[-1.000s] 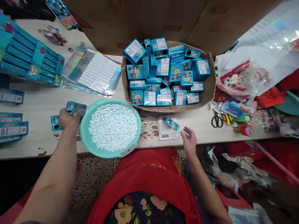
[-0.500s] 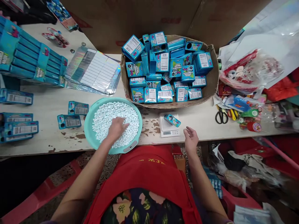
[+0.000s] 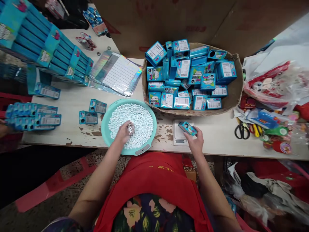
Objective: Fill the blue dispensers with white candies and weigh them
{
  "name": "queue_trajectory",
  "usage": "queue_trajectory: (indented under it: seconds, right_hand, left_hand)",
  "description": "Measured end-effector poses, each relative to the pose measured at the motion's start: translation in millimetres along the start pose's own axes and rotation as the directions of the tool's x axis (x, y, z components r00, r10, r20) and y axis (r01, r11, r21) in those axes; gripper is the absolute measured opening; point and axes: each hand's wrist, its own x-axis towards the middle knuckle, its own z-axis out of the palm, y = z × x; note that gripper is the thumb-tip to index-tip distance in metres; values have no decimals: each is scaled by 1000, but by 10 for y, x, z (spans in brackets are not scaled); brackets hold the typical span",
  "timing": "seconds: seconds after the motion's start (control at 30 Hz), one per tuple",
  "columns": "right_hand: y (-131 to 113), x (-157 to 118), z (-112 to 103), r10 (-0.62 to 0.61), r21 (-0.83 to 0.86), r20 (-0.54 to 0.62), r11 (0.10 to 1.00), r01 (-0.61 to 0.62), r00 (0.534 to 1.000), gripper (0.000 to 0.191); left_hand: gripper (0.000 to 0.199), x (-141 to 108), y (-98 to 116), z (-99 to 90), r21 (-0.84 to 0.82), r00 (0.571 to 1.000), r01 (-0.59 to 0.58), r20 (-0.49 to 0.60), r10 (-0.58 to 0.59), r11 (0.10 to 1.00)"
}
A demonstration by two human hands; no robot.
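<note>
My left hand (image 3: 125,132) is cupped over a turquoise basin (image 3: 104,129) with several small white candies in its curled fingers. Pale candies (image 3: 142,120) fill the basin in a wide heap. On the right, my right hand (image 3: 196,141) has thumb and fingers around the near end of a blue candy tin (image 3: 187,128). That tin is over a small white kitchen scale (image 3: 177,132), slightly tilted; whether it still touches the scale I cannot tell. Behind the scale, a cut-down cardboard box (image 3: 193,112) holds a pile of similar blue tins (image 3: 196,75).
Two blue tins (image 3: 88,118) lie left of the basin, near plastic sheets (image 3: 120,72). Stacked display boxes (image 3: 48,48) stand far left, with grouped tins (image 3: 48,120) below. Black scissors (image 3: 242,131) and a plastic bag (image 3: 272,85) lie right. Another person's hand (image 3: 3,129) shows at the left edge.
My right hand has moved from beside the scale onto the blue tin and grips it. My left hand has turned and closed around some candies. The view has shifted left.
</note>
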Motion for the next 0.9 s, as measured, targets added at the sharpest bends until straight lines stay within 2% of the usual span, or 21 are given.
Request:
queue_trajectory:
  seconds: [0.1,0.2,0.3,0.4,0.47,0.53,0.7,0.77,0.9]
  right_hand:
    - [-276,89,85,-40,-56,-20,998,39,999,44]
    - [-715,23,130,-207,-3,69,978,207,976,39]
    - [-1148,-123,261,-376,91,237,927,365,896,34]
    - [-1425,-237,479,-486,134,365,872,471,794,31]
    - [-1527,-278,620,-522,136,406,846,515,750,30]
    - [-1593,-299,728,-544,122,423,827,549,725,29]
    - [-1695,-308,861,-547,75,445,811,580,709,27]
    - [-1712,-304,886,-536,70,458,817,573,709,28]
    - [-1708,-291,934,-526,58,480,818,573,702,28]
  left_hand:
    - [27,-30,45,124,-200,993,114,36,-109,973]
    - [23,-190,186,251,-331,994,98,84,-75,938]
    - [25,-447,360,438,-384,994,2,98,39,923]
    - [37,-659,463,665,-411,972,-201,29,233,889]
    - [43,-726,466,784,-385,929,-360,-69,362,850]
    - [44,-744,435,848,-333,880,-474,-151,450,815]
    - [36,-709,375,817,-204,808,-587,-198,554,783]
    - [33,-682,378,781,-177,796,-603,-199,572,778]
    - [34,-622,375,752,-166,817,-574,-185,546,802]
